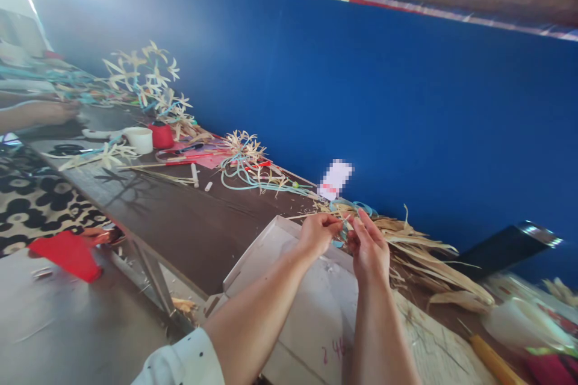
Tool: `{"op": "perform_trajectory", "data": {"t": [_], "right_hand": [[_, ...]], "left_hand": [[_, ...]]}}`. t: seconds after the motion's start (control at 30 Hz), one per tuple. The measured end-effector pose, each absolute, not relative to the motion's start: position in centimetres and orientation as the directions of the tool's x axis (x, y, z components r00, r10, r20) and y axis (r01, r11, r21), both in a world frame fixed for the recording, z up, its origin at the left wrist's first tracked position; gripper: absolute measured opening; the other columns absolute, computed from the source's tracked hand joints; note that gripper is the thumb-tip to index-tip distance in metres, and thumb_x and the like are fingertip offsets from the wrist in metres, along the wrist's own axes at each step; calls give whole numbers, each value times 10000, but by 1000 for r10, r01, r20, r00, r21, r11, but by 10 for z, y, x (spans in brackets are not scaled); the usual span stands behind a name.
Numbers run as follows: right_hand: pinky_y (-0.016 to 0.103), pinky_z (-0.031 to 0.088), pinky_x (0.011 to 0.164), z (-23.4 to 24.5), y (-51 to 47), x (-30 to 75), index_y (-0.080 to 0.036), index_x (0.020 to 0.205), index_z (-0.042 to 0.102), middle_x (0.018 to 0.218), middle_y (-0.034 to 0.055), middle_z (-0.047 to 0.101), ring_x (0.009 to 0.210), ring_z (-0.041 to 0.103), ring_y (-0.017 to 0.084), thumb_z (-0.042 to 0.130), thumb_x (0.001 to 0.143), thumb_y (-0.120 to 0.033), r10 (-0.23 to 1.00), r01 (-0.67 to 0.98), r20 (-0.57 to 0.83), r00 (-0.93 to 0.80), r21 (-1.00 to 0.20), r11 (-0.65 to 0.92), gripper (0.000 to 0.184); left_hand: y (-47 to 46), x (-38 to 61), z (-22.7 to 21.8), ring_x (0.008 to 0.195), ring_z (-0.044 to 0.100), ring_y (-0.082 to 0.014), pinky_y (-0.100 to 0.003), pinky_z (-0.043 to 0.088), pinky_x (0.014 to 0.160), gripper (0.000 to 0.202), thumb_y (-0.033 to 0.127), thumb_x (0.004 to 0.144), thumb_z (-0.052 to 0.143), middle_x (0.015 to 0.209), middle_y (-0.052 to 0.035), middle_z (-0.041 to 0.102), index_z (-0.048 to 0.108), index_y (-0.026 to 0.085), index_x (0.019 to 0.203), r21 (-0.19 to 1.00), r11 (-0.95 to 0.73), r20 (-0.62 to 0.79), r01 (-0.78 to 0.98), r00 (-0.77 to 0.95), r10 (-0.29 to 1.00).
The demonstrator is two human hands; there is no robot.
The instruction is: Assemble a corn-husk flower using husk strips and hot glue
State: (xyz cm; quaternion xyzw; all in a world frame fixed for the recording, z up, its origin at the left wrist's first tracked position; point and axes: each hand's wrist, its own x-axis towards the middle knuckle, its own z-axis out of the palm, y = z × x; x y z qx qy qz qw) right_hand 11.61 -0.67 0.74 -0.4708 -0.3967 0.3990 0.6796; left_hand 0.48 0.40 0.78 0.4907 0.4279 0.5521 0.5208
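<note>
My left hand [316, 232] and my right hand [370, 248] meet above a white cardboard tray [271, 252]. Both pinch a small bundle of dried straw strips with a light blue ribbon [344, 226] between their fingertips. The left fingers are closed on the left end of the bundle. My right hand's fingers are curled around its right side. A heap of dried husk strips [424, 252] lies just behind and to the right of the hands.
A dark wooden table [189, 222] runs along a blue wall [361, 102]. On it lie straw flowers [144, 75], a white tape roll [139, 139], a red cup [161, 134] and blue cord [246, 177]. Another person's arm [36, 113] rests at far left. A yellow-handled tool [492, 361] lies at right.
</note>
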Motion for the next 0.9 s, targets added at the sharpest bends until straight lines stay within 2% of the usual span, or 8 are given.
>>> {"op": "perform_trajectory", "data": {"t": [0.2, 0.9], "right_hand": [[167, 449, 504, 10, -7, 116, -230, 1135, 604, 948, 42, 674, 618, 552, 74, 744, 626, -342, 923, -216, 157, 351, -946, 243, 540], [175, 390, 453, 3, -2, 119, -212, 1118, 607, 843, 31, 660, 590, 538, 88, 751, 611, -350, 895, -122, 233, 380, -947, 298, 546]], "left_hand": [[5, 4, 3, 567, 500, -87, -190, 359, 543, 193, 293, 686, 622, 642, -2, 626, 681, 122, 756, 989, -129, 134, -72, 67, 989], [5, 4, 0, 588, 533, -105, -197, 363, 542, 224, 351, 705, 592, 668, 2, 647, 684, 155, 762, 985, -132, 128, 108, 49, 991]]}}
